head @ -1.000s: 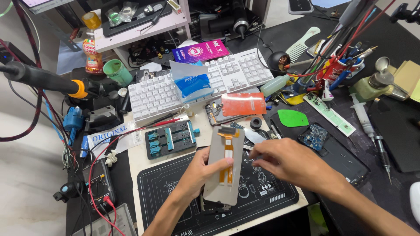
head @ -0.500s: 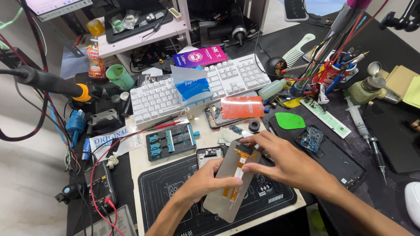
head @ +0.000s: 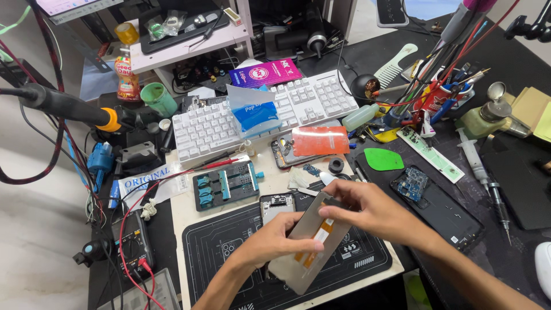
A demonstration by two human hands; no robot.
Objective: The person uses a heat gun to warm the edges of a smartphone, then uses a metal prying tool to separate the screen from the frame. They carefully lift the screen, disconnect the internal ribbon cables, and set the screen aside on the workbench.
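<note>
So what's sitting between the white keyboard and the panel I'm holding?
In the head view, a blue-clamped repair fixture and an opened phone lie between the white keyboard and the screen panel.

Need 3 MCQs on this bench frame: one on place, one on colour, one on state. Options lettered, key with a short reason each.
1. Where does the blue holder jig lie?
A. left of the hands, below the keyboard
B. on the shelf
C. right of the syringe

2. What colour is the flat pick right of the hands?
A. red
B. green
C. white

3. How is the grey display panel held?
A. flat on the mat, untouched
B. by the left hand alone
C. by both hands, raised over the mat

Key: 1 A, it sits under the white keyboard. 2 B, plainly green. 3 C, left hand grips the side edge, right hand the top, above the black mat.
</note>
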